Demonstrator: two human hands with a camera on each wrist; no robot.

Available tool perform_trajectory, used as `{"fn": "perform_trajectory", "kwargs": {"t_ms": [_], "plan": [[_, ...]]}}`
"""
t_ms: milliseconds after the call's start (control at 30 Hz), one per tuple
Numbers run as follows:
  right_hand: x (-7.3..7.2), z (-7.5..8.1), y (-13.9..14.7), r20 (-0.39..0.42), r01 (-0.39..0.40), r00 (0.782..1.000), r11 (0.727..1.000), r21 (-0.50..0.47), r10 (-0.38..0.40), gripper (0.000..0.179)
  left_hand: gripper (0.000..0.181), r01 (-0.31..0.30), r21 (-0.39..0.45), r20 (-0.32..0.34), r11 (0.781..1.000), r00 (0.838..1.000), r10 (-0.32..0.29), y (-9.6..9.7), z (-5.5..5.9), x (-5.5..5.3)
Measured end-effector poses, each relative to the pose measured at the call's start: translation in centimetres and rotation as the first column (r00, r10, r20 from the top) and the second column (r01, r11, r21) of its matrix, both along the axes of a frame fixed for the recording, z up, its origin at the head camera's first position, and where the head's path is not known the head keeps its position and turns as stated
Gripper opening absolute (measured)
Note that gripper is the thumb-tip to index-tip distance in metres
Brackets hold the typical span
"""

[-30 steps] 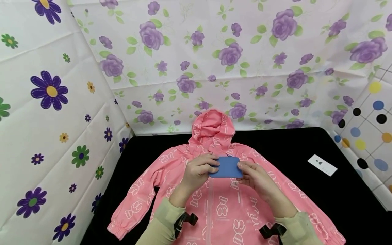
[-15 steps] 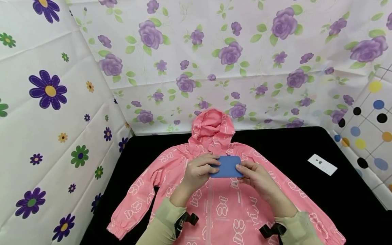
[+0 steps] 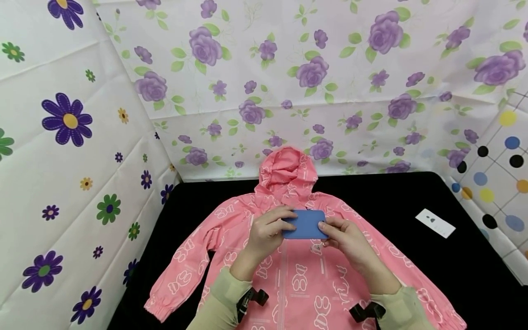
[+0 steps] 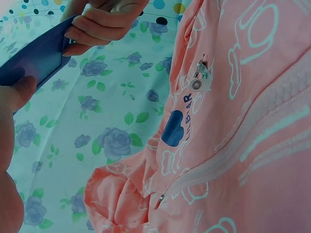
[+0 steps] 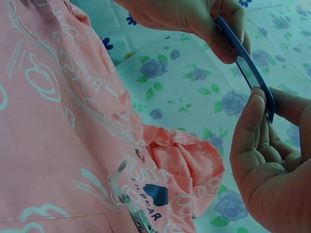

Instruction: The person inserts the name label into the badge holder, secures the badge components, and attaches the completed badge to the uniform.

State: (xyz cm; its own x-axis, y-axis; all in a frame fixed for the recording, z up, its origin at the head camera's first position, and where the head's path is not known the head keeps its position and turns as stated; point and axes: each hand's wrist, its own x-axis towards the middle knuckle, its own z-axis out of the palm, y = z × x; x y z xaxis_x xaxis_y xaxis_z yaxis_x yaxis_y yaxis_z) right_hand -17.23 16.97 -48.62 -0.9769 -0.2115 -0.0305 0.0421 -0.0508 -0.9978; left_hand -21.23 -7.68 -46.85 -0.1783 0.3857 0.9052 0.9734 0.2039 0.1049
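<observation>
Left hand (image 3: 268, 231) and right hand (image 3: 344, 236) are pinching opposite ends of the blue flat case (image 3: 305, 224), fingers (image 3: 283, 226) closing on its edges. Case is hovering over the pink jacket (image 3: 303, 275); jacket's lying on the black tabletop (image 3: 371, 188), white card (image 3: 435, 223) sitting right of it.

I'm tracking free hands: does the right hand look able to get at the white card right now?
Probably not without letting go: the right hand pinches the blue holder, though nothing covers the white card.
</observation>
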Motion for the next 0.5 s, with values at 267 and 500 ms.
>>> {"fn": "perform_trajectory", "kwargs": {"t_ms": [267,500], "plan": [[0.18,-0.02,-0.27,-0.014,0.016,1.0,1.0,0.015,-0.016,0.047,0.039,-0.077,0.002,0.119,0.997,0.99,0.076,-0.2,-0.57,0.38],[0.03,-0.16,-0.24,-0.007,0.038,0.999,0.999,-0.013,-0.039,0.045,0.046,-0.183,0.036,0.292,0.982,0.942,0.165,-0.2,-0.84,0.48]]}}
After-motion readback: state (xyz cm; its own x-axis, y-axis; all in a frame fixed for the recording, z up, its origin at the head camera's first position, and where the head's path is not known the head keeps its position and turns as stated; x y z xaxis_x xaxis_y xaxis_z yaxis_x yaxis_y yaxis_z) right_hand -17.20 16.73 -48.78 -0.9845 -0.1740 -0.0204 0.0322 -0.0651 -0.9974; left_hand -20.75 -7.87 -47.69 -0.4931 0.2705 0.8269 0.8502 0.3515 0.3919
